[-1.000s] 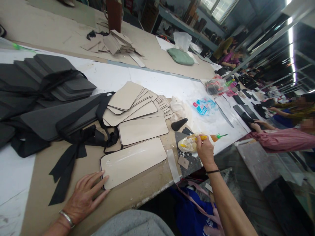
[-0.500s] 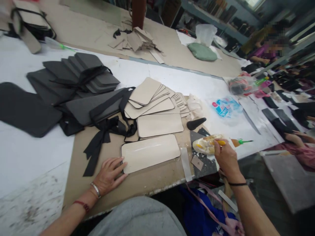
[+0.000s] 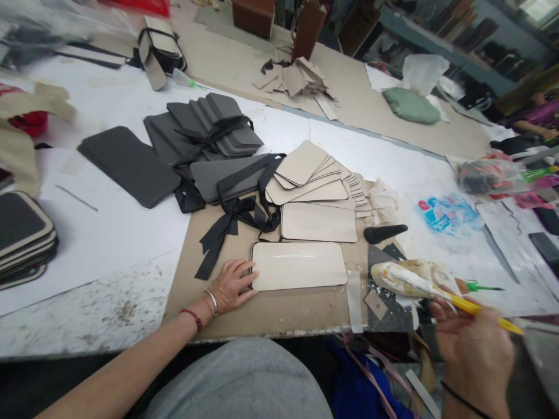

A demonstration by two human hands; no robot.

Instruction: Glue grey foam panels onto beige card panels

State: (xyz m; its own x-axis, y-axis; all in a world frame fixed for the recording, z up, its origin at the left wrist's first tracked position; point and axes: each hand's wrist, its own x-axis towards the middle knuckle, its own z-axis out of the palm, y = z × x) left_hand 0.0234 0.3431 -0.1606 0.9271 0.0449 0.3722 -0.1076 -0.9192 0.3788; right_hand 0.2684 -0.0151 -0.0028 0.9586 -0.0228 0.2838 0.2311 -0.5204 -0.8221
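My left hand [image 3: 233,286] lies with fingers spread on the left end of a cream rounded panel [image 3: 301,265], which is flat on brown board. In my right hand [image 3: 474,334] is a yellow-handled brush [image 3: 465,304], gripped by the handle. White paste coats the brush's head, which is at the left part of a crusted, cream-coloured dish [image 3: 430,270]. Behind the panel lies another cream panel [image 3: 318,222], and beyond it a fanned stack of cream pieces [image 3: 308,166]. A black, tapered object [image 3: 385,234] sits behind the dish.
Dark grey panels [image 3: 131,166] and black straps [image 3: 213,247] lie to the left. Edged dark pieces [image 3: 24,233] are stacked at far left. Cardboard scraps [image 3: 297,78], a green pouch [image 3: 410,106] and a blue-printed plastic bag [image 3: 449,214] lie farther back. A person's arm [image 3: 535,125] shows at far right.
My right hand has moved right and nearer, turning the brush so its white-coated head shows. My left hand stays on the cream panel. The view has swung left, bringing the edged stack into sight.
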